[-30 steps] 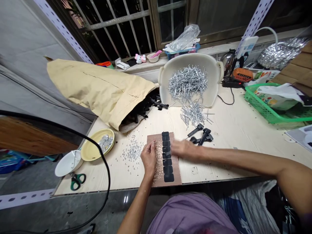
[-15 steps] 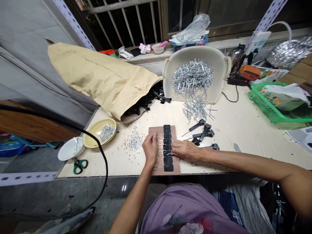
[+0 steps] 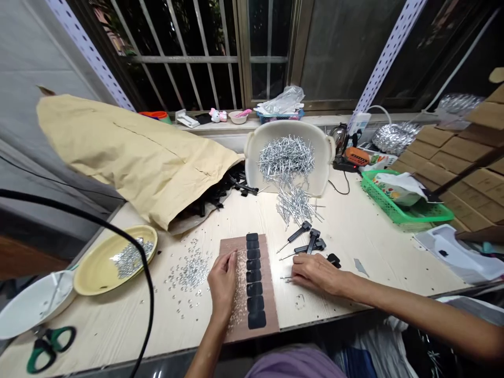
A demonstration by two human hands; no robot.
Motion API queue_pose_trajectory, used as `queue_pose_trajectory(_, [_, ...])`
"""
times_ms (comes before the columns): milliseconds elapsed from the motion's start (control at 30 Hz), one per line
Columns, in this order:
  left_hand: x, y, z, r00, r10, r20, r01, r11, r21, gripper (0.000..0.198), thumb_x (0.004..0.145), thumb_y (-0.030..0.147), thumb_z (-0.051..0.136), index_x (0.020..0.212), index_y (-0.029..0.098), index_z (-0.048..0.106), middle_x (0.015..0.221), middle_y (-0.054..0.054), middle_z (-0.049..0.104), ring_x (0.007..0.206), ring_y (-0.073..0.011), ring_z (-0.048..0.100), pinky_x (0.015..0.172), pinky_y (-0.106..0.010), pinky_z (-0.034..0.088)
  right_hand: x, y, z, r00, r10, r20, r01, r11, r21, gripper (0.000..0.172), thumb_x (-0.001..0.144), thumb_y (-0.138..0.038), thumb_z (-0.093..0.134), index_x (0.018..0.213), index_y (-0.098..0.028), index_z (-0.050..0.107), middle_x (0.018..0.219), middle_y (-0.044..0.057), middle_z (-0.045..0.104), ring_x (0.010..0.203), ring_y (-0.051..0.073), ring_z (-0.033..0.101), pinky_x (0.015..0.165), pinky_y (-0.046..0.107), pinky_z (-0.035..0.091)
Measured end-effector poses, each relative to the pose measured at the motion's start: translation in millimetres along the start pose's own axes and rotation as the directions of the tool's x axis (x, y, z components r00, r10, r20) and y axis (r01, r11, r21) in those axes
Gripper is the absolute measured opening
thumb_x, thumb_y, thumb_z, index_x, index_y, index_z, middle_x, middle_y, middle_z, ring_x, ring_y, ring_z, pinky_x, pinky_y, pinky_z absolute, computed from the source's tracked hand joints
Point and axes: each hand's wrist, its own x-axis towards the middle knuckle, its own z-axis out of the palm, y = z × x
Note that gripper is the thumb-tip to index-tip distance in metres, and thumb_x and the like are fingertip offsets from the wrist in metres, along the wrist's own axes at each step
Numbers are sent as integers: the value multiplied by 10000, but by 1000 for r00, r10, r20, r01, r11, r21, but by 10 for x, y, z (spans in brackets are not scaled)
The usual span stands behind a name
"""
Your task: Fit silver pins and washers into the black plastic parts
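Observation:
My left hand point(image 3: 222, 277) rests at the left edge of a brown board point(image 3: 268, 283), thumb and forefinger pinched together. Whatever they hold is too small to make out. Down the board runs a column of black rounded pads point(image 3: 254, 275), with tiny pale specks beside it. To the right, my right hand point(image 3: 315, 274) is low over the table with curled fingers, around what seems a black plastic piece with a metal pin point(image 3: 285, 279); only the pin shows. Several similar black pieces point(image 3: 313, 240) lie just beyond. Loose small metal washers point(image 3: 193, 270) are scattered left of the board.
A pale basin point(image 3: 252, 170) spills metal pins point(image 3: 296, 202) onto the table. A paper sack point(image 3: 137, 157) of black parts lies at the back left. Yellow bowl point(image 3: 88, 262), white bowl point(image 3: 23, 315), scissors point(image 3: 51, 344) and a cable point(image 3: 153, 283) are left, green basket point(image 3: 397, 207) right.
My right hand has moved off the pads to the right, beside the black pieces. My left hand stays pinched at the board. The camera view has tilted up and come nearer the table.

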Motion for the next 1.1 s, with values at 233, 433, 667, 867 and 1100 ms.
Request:
queue_pose_trajectory(233, [-14,48,-30,999,-36,21,36,999,-36,325,797,447,560,948,197,702,996,-62,690,966,-236,612,875,-357,455,305,339,-187,984,82,-158,-107,982,-157,287,941,-369,414,889,-200,641,888,51,613,876,179,478,738,304,331])
queue_pose_trajectory(433, [-8,47,-68,994,-96,48,98,994,-44,348,778,474,572,960,211,710,1009,-64,691,969,-251,619,860,-374,477,217,574,-132,993,72,-97,-90,977,-194,302,944,-380,407,866,-215,647,840,33,625,834,165,500,806,340,308])
queue_pose_trajectory(667, [7,8,-41,993,-105,60,110,990,-88,313,770,458,591,919,215,723,974,-69,698,927,-244,631,835,-360,491,329,582,-204,968,149,-204,-170,982,-87,271,952,-320,391,876,-204,624,852,37,616,811,154,540,767,307,356])
queue_pose_trajectory(867, [5,84,-118,994,-94,62,102,986,-134,293,791,444,572,905,222,726,947,-73,696,903,-234,637,819,-340,494,1708,654,-308,926,93,-365,-152,979,-136,240,954,-274,383,934,-184,604,907,56,598,825,161,544,714,272,393])
queue_pose_trajectory(1100, [69,114,-551,986,-149,-69,141,984,-111,354,760,497,584,917,216,731,813,-70,689,729,-216,631,631,-296,497,2828,608,-334,919,183,-350,-258,949,-181,225,941,-237,397,1066,-181,576,1054,121,554,982,220,501,787,305,380])
